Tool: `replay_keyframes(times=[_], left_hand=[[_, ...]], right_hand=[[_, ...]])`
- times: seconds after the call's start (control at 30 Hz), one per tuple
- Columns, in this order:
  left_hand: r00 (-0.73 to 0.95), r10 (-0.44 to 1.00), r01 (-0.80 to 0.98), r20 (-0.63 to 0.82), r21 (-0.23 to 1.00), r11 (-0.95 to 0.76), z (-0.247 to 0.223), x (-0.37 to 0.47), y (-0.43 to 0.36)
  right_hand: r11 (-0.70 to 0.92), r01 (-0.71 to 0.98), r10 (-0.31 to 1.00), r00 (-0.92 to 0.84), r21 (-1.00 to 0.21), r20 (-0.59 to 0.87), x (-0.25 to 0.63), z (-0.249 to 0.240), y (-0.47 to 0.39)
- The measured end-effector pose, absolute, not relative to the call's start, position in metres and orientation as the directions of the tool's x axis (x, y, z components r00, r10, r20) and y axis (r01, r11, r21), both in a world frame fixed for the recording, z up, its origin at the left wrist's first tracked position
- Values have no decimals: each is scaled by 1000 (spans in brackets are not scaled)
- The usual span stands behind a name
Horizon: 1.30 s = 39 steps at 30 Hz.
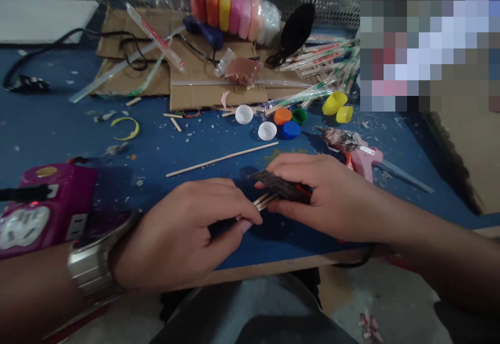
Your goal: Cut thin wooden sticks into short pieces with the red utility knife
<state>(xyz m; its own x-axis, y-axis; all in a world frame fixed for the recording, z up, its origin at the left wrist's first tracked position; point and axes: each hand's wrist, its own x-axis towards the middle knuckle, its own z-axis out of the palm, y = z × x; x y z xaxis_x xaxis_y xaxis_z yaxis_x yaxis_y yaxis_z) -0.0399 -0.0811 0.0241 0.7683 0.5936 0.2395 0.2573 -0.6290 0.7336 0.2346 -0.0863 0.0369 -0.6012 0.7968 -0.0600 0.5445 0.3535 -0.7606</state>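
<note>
Over the blue table (219, 140), the left hand (179, 224) pinches at least 2 thin sticks (262, 201) between thumb and finger, and the right hand (330, 193) curls around a dark tool (283, 184) just beside them. Pinching tight and keeping fingers clear of the tool should help.

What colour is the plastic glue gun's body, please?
The plastic glue gun's body is pink (head view).

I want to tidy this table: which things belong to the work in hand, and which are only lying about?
In use:
pale wooden sticks, in left hand
dark flat red-trimmed tool, in right hand

Seemingly lying about:
pink plastic glue gun
blue round cap
yellow curved strip
</note>
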Motion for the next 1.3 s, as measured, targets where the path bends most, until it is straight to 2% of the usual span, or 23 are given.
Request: replay_keyframes(times=[0.2, 0.47, 0.67, 1.0, 1.3], left_hand=[[801, 560, 259, 213, 719, -645, 23, -40, -79], [820, 506, 283, 267, 580, -764, 17, -42, -77], [774, 581, 455, 251, 418, -786, 15, -44, -75], [759, 599, 502, 255, 356, -788, 13, -47, -69], [750, 612, 522, 251, 344, -781, 13, -49, -71]], right_hand=[[232, 595, 797, -570, -769, -201, 234, 39, -83], [313, 696, 791, -568, -646, -229, 231, 38, -80], [385, 732, 797, -571, -563, -198, 228, 39, -83], [459, 739, 832, -552, -494, -53, 230, 36, -88], [439, 767, 841, -535, -468, -88, 232, 35, -89]])
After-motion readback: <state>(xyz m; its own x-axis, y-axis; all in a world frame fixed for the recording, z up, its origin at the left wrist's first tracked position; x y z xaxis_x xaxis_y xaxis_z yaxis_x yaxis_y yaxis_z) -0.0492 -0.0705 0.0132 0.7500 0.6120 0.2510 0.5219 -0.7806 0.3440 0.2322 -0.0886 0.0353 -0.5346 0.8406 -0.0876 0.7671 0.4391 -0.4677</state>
